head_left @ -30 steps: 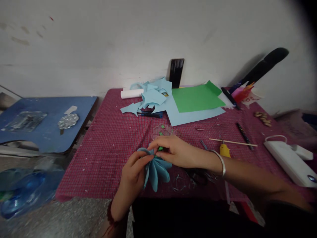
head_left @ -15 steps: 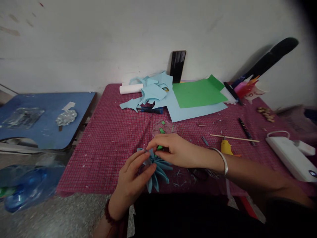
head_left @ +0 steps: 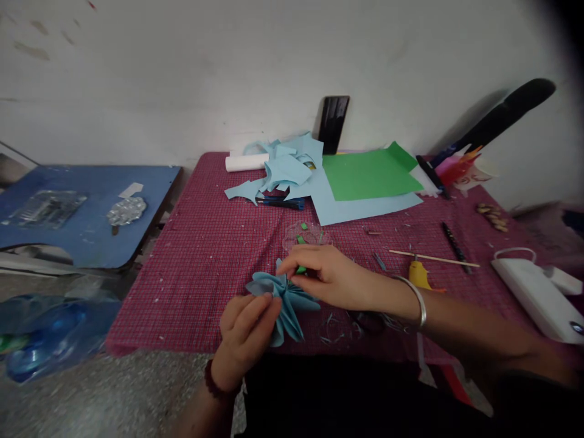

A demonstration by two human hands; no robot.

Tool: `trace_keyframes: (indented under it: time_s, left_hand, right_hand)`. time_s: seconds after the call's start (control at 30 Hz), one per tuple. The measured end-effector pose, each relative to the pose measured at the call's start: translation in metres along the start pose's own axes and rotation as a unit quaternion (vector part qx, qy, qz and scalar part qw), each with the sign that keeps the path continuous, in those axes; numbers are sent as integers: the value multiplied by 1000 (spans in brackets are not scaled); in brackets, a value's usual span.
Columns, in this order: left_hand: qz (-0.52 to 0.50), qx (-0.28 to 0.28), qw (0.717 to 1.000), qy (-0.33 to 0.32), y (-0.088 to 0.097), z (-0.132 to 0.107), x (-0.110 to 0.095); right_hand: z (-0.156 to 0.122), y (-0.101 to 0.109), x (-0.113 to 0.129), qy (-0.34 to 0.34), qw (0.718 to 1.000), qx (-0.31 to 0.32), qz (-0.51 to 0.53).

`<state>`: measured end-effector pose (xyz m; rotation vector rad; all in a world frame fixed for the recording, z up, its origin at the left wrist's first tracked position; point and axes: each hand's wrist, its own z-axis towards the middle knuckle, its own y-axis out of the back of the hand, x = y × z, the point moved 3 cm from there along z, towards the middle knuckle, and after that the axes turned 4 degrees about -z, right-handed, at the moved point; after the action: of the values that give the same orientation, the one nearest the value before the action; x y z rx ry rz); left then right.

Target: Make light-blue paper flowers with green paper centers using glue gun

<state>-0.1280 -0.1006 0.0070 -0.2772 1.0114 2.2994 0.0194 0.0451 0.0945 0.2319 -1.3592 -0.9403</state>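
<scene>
A light blue paper flower (head_left: pixel 289 313) with several folded petals is held just above the near edge of the table. My left hand (head_left: pixel 249 325) is closed, its thumb and fingers pinching a petal on the flower's left side. Over the flower's centre, my right hand (head_left: pixel 326 277) is bent into a pinch; what lies between its fingertips is too small to make out. Small green paper scraps (head_left: pixel 301 239) and a clear round piece of plastic (head_left: pixel 312 232) lie just beyond the right hand.
Blue paper offcuts (head_left: pixel 287 170), a white roll (head_left: pixel 247 162) and green paper (head_left: pixel 369 175) lie at the back, before a leaning phone (head_left: pixel 334 125). On the right are a yellow glue gun (head_left: pixel 418 275), a wooden stick (head_left: pixel 438 258), a black pen (head_left: pixel 455 246) and a white power strip (head_left: pixel 533 292).
My left hand has shifted down the flower's left side, now gripping a petal and showing more of the flower. The flower has turned slightly. My right hand stays at the centre.
</scene>
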Motion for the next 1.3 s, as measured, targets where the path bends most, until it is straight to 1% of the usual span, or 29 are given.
trace_keyframes:
  time_s: [0.1,0.2,0.33,0.47,0.57,0.67,0.77,0.87,0.97,1.03,1.1,1.17,1.3]
  left_hand:
    - [63,13,994,-88,2,9,-6]
    - [78,47,989,-120,3,15,-8]
    - [91,64,986,-122,4,18,-8]
    - [95,61,985,-129,5,19,-10]
    - [104,67,983,-134,6,21,-11]
    - [87,70,983,-146,8,22,-11]
    - [65,83,982,-157,10,23,-11]
    - [71,103,978,-164,12,28,-14]
    - [76,146,971,-174,13,38,-21]
    - [77,182,964,-177,13,43,-26]
    - [75,206,960,-177,13,48,-30]
    - [66,217,958,-174,14,50,-33]
    - [22,211,964,-160,18,49,-35]
  right_hand:
    - [0,1,1,7,1000,-17,10]
    - [2,0,-2,27,999,-16,25]
    - [5,0,-10,50,998,-16,44]
    - [7,1,-17,88,994,-15,66]
    - [11,0,-17,118,991,-8,56]
    - [16,-5,-16,136,990,6,26]
    - [19,-13,-18,132,991,10,-5]
    - [21,-19,-21,125,992,-5,-29]
    - [22,-22,-23,114,992,-11,-49]
    - [22,-23,-24,108,992,-7,-61]
    - [22,-23,-24,105,992,-4,-67]
    - [22,-24,-24,101,993,-3,-68]
    - [21,-24,-24,101,993,-14,-64]
